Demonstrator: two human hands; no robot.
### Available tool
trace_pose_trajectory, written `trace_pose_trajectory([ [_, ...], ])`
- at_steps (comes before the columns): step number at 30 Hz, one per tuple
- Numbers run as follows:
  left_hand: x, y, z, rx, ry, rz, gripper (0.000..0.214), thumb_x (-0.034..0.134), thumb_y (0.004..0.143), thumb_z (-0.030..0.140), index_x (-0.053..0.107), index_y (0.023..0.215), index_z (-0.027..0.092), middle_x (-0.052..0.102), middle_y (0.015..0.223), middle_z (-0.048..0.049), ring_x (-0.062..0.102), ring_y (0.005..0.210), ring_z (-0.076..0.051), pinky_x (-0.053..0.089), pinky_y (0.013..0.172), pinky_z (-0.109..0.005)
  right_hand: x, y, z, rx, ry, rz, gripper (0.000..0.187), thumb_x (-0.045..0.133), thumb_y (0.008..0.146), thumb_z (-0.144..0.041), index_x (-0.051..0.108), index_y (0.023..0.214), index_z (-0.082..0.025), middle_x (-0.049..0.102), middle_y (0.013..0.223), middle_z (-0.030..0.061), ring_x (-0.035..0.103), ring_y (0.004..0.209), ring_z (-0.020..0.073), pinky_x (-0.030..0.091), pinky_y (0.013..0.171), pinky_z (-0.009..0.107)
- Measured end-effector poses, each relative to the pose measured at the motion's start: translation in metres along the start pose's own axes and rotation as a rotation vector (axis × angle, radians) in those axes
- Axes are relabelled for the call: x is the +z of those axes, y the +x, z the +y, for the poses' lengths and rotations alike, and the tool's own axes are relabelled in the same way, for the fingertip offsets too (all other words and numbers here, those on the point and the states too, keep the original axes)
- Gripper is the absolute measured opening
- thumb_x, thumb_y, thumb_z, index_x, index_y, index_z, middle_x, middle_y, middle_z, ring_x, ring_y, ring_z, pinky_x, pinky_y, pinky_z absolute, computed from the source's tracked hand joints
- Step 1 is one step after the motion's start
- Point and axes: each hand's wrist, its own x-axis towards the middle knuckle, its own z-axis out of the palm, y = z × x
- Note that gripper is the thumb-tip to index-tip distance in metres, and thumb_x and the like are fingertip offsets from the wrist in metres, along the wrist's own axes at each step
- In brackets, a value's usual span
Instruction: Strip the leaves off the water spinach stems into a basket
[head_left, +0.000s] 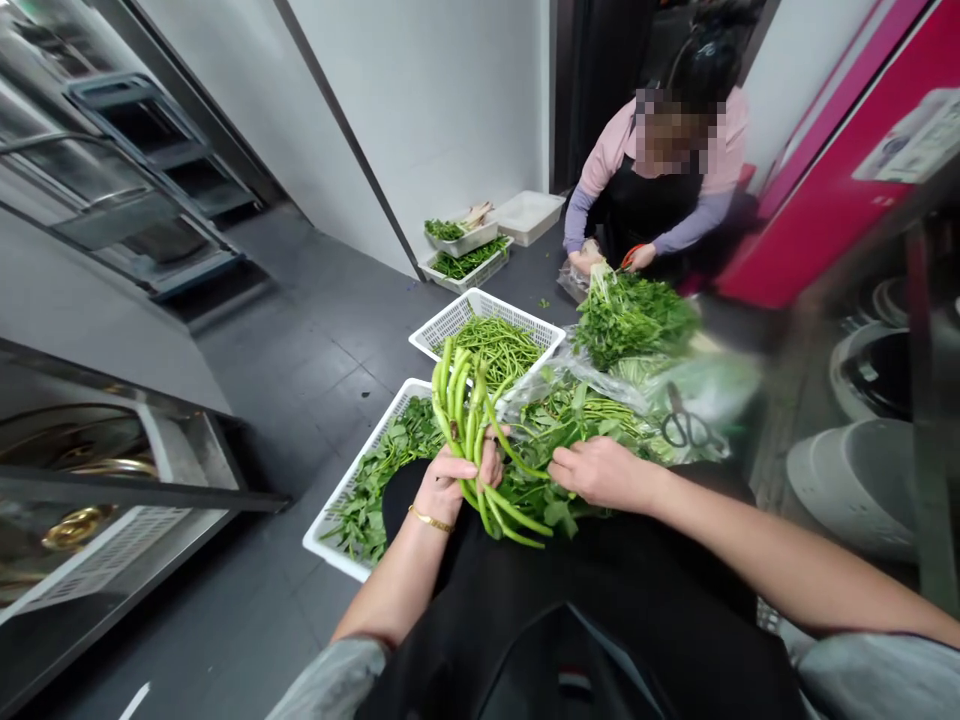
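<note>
My left hand (457, 478) is wrapped round a bunch of long, thick green vegetable stems (471, 400), which stand up above the fist and bend out below it. At the right of the bunch, my right hand (600, 470) is closed, fingers pinched at the end of one stem beside leafy greens; its fingertips are partly hidden. Under and beyond my hands lie leafy green stalks (585, 410) on clear plastic. A white basket of leafy greens (382, 480) is by my left forearm. Farther off, another white basket (551, 338) holds cut green stems.
Scissors (686, 425) lie on the plastic at right. Across from me a co-worker (660, 200) holds orange-handled scissors (634, 256) by a leafy bunch (634, 315). Smaller white trays (529, 218) sit by the wall. A metal rack (247, 495) is at left, white buckets (855, 485) at right.
</note>
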Motion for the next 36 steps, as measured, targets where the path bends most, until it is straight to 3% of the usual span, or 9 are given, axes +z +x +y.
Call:
trace_pose_trajectory([
  [5,0.007,-0.001,-0.003,0.074,-0.001,-0.001,0.024,0.072,0.054,0.030,0.053,0.063,0.018,0.050,0.043,0.0023,0.045,0.038,-0.012,0.037,0.042,-0.026,0.021,0.006,0.007,0.251,0.515,0.230,0.023,0.046,0.089,-0.021,0.066,0.077,-0.017,0.061,0.070,0.0027,0.051,0.058,0.0109,0.032,0.051,0.023],
  [9,0.011,-0.001,-0.008,0.135,-0.039,0.136,0.029,0.074,0.056,0.033,0.049,0.061,0.019,0.045,0.044,0.0051,0.041,0.038,-0.010,0.034,0.043,-0.025,0.032,-0.013,0.030,0.832,1.006,0.601,0.027,0.054,0.081,-0.039,0.067,0.070,-0.018,0.065,0.071,0.0035,0.058,0.066,0.0149,0.045,0.066,0.028],
  [11,0.009,-0.003,-0.005,0.192,-0.098,0.215,0.033,0.075,0.055,0.033,0.046,0.061,0.020,0.040,0.043,0.0066,0.037,0.039,-0.009,0.033,0.043,-0.024,0.027,-0.041,0.048,1.147,1.040,0.763,0.032,0.053,0.077,-0.047,0.065,0.069,-0.018,0.064,0.068,0.0035,0.057,0.061,0.0159,0.046,0.064,0.031],
  [14,0.003,-0.007,0.002,0.196,-0.131,0.272,0.036,0.076,0.055,0.034,0.043,0.061,0.020,0.035,0.044,0.0075,0.032,0.039,-0.008,0.031,0.043,-0.023,0.004,-0.091,0.071,1.330,0.934,0.773,0.034,0.061,0.067,-0.051,0.064,0.072,-0.018,0.064,0.067,0.0036,0.057,0.062,0.0181,0.046,0.063,0.032],
  [18,0.002,-0.002,0.003,0.195,-0.145,0.236,0.038,0.076,0.055,0.035,0.041,0.061,0.020,0.031,0.043,0.0081,0.027,0.037,-0.007,0.028,0.042,-0.023,-0.033,-0.098,0.069,0.997,0.851,0.431,0.029,0.061,0.073,-0.049,0.063,0.065,-0.021,0.066,0.071,0.0039,0.059,0.069,0.0190,0.046,0.068,0.031],
  [23,0.014,0.009,-0.008,0.164,-0.139,0.223,0.038,0.075,0.055,0.037,0.040,0.060,0.020,0.033,0.043,0.0076,0.028,0.037,-0.007,0.029,0.041,-0.024,-0.020,0.003,0.035,0.604,0.936,0.176,0.028,0.062,0.076,-0.035,0.068,0.100,-0.021,0.070,0.095,0.0031,0.061,0.069,0.0146,0.045,0.068,0.027],
  [25,0.017,0.008,-0.008,0.153,-0.092,0.280,0.036,0.073,0.055,0.036,0.041,0.061,0.020,0.036,0.044,0.0071,0.031,0.037,-0.007,0.031,0.043,-0.025,-0.004,0.032,0.027,0.531,1.042,0.164,0.023,0.060,0.078,-0.031,0.070,0.094,-0.018,0.071,0.088,0.0028,0.062,0.073,0.0150,0.044,0.070,0.026],
  [32,0.010,0.003,-0.010,0.116,0.009,0.403,0.033,0.070,0.055,0.035,0.042,0.062,0.020,0.043,0.048,0.0057,0.040,0.040,-0.009,0.038,0.049,-0.029,0.007,0.026,0.038,0.603,1.184,-0.056,0.024,0.068,0.068,-0.034,0.070,0.082,-0.015,0.069,0.080,0.0019,0.059,0.072,0.0153,0.042,0.068,0.026],
  [36,0.007,0.010,-0.009,0.149,-0.054,0.378,0.031,0.070,0.055,0.030,0.043,0.065,0.020,0.046,0.051,0.0058,0.043,0.042,-0.008,0.038,0.049,-0.027,0.019,0.038,0.035,0.725,1.495,-0.045,0.048,0.073,0.060,-0.030,0.066,0.105,-0.016,0.063,0.068,-0.0032,0.054,0.061,0.0111,0.041,0.062,0.024],
])
